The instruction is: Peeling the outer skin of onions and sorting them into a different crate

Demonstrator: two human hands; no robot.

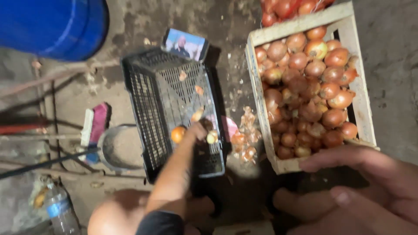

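Right now the big pale wooden crate (pixel 358 98), heaped with brown-skinned onions (pixel 310 89), sits on the dirty concrete floor (pixel 392 48) at my right. Beside it lies the black slatted plastic crate (pixel 152 109), nearly bare, with a phone (pixel 185 44) propped on its far rim. My left hand (pixel 198 129) stretches out over that black crate with its fingers apart and nothing gripped; a small onion (pixel 177 133) lies just beside it and a paler peeled piece (pixel 212 137) on its other side. My right hand (pixel 361 191) rests low and close to the camera, fingers loosely curled, holding nothing I can make out. I judge the loose onions could roll through the slats or off the crate's edge. The phone could tip if the crate gets knocked. Peel scraps (pixel 244 135) between the crates could make the floor slippery.
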